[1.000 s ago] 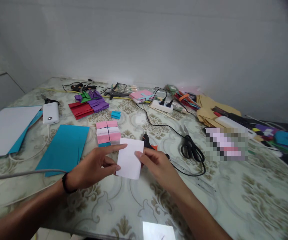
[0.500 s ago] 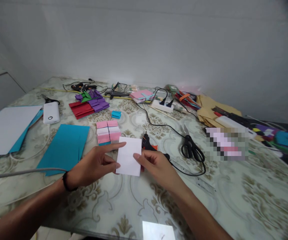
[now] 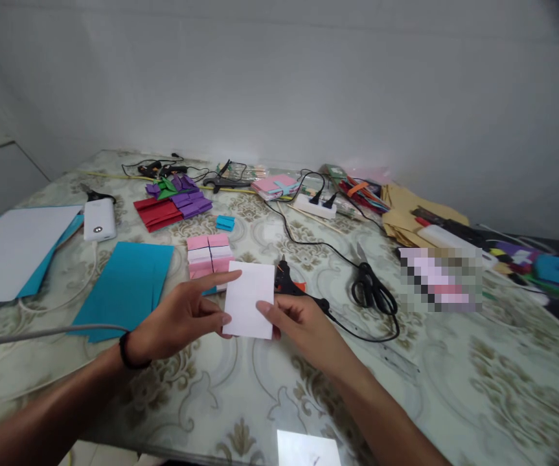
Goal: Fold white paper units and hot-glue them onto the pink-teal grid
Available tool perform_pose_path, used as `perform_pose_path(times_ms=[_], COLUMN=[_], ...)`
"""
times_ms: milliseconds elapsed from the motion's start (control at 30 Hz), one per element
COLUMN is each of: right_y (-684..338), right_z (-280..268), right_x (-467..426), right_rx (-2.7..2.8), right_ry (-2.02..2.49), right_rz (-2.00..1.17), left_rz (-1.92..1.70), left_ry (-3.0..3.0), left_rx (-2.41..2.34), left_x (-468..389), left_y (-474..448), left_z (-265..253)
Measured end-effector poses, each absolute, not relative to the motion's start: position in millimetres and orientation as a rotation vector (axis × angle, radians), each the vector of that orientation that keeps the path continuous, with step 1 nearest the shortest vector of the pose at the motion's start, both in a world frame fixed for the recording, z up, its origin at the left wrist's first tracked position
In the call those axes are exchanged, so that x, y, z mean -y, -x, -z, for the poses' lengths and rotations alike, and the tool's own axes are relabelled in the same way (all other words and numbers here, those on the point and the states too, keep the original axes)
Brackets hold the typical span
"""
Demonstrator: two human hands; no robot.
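Note:
Both hands hold a small white paper rectangle point(image 3: 247, 291) above the table. My left hand point(image 3: 184, 317) pinches its lower left edge between thumb and fingers, its index finger reaching along the upper left. On the right side, my right hand point(image 3: 301, 323) grips the paper with the thumb on the front and fingers behind it, mostly hidden. Just beyond the paper lie folded pink and white paper pieces point(image 3: 208, 249), partly covered by it. A black hot glue gun point(image 3: 286, 278) with an orange part rests behind my right hand.
Blue sheets point(image 3: 124, 278) and a white power bank point(image 3: 99, 219) lie left. Red folded paper point(image 3: 157, 213) and purple pieces point(image 3: 194, 202) sit farther back. Black-handled scissors point(image 3: 371, 288), a power strip point(image 3: 315, 206) and a clear ruler point(image 3: 396, 359) are right. Cords cross the table.
The white paper has shifted slightly up and left, with both hands still on it. Everything on the table stays in place.

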State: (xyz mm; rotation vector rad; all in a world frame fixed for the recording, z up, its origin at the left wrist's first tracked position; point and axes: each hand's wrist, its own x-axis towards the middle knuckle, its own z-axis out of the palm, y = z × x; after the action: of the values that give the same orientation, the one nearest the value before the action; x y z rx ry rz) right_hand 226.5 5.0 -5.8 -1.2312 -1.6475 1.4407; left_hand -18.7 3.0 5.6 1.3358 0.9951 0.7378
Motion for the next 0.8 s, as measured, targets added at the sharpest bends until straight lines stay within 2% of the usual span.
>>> perform_pose_path(times_ms=[333,800], right_y=[-226.7,-222.9], right_z=[5.8,6.1], right_x=[-2.3,0.0], right_rx=[1.763,1.737], right_ry=[1.329,1.198], right_rz=[-1.398,-1.424], left_rz=[-0.778,-0.872], left_ry=[-1.318,-1.321], left_rx=[-0.954,-0.903], left_x=[-6.2,-6.6], left_y=[20.5,24.3], left_z=[-8.3,-3.7])
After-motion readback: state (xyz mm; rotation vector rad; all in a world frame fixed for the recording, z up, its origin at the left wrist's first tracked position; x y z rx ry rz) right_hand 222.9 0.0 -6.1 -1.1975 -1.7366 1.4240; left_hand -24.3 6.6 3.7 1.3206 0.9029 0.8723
